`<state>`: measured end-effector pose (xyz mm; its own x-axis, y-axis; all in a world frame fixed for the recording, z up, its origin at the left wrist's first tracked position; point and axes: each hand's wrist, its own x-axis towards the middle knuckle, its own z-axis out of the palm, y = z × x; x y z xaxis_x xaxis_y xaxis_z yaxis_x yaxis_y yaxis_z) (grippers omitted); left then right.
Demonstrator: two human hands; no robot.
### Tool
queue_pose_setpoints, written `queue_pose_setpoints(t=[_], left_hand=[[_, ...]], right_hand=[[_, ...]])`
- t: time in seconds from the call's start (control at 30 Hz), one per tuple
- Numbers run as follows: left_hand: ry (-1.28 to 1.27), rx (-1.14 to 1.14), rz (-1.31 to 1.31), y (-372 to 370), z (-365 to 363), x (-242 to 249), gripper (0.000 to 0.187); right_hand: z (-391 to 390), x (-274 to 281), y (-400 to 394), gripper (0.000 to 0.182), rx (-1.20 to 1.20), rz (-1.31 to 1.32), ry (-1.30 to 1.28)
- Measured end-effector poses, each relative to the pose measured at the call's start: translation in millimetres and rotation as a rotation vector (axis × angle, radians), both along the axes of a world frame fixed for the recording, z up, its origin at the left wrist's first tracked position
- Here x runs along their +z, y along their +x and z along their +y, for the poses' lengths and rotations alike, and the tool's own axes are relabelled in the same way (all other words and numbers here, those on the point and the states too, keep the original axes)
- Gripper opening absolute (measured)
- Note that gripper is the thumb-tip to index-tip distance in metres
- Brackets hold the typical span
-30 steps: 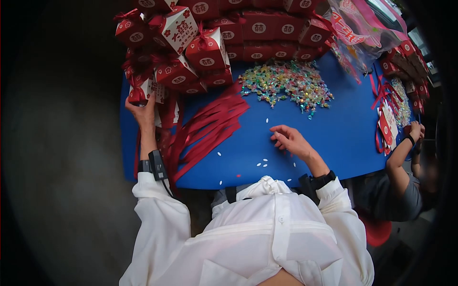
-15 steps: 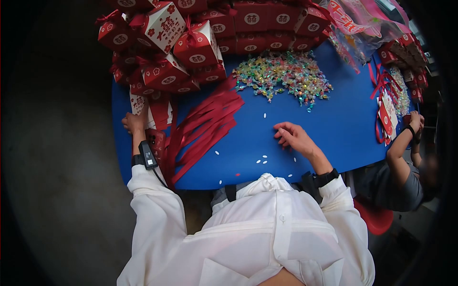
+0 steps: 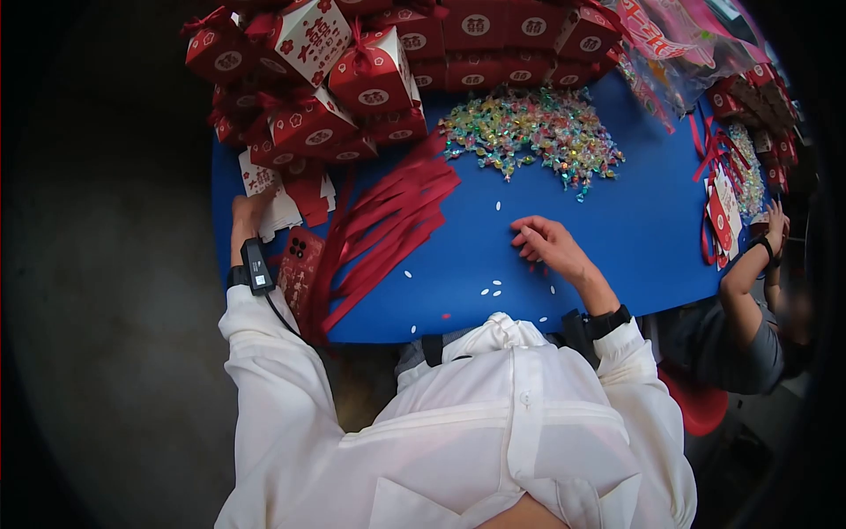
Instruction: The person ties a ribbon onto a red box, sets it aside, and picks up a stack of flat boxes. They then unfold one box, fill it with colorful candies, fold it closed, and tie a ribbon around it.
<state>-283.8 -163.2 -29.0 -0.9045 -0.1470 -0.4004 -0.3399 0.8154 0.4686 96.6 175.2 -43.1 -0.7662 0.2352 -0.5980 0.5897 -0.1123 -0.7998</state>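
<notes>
While the person's left hand (image 3: 249,214) lies at the left edge of the blue table (image 3: 634,238), its fingers rest on a stack of flat white-and-red printed cards (image 3: 269,189); whether they grip a card or only press on it cannot be told, since the hand is seen from behind. Just beside that wrist, toward the person, a red phone (image 3: 300,269) lies face down on the table. To the right of the phone and cards, a bundle of dark red ribbons (image 3: 383,231) fans out diagonally across the blue surface.

Further right, the right hand (image 3: 546,244) rests on the bare table with its fingers loosely curled and pointing left; it holds nothing that can be seen. Small white paper flecks (image 3: 490,287) lie scattered near it. Beyond this hand, well apart from it, a heap of colourful wrapped candies (image 3: 533,137) spreads over the middle of the table.

Red gift boxes (image 3: 370,75) tied with ribbon and printed with a white emblem are piled along the far edge and the far left corner, the nearest ones just beyond the cards. At the right side of the table, another person's hand (image 3: 775,220) reaches toward more cards and ribbons (image 3: 718,207) there.
</notes>
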Motion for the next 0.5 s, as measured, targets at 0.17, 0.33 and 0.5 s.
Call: queue_pose_setpoints(t=[0.17,0.33,0.5], left_hand=[[0.472,-0.204,0.003,12.0,-38.0,-0.2,0.038],[0.638,0.198,-0.036,-18.2,-40.4,21.3,0.025],[0.721,0.040,0.183,-29.1,-79.1,29.0,0.024]], right_hand=[[0.2,6.2,0.7,0.030,-0.023,-0.025,0.002],[4.2,-3.0,8.4,0.030,-0.024,-0.007,0.006],[3.2,-1.0,5.4,0.031,-0.030,0.000,-0.018]])
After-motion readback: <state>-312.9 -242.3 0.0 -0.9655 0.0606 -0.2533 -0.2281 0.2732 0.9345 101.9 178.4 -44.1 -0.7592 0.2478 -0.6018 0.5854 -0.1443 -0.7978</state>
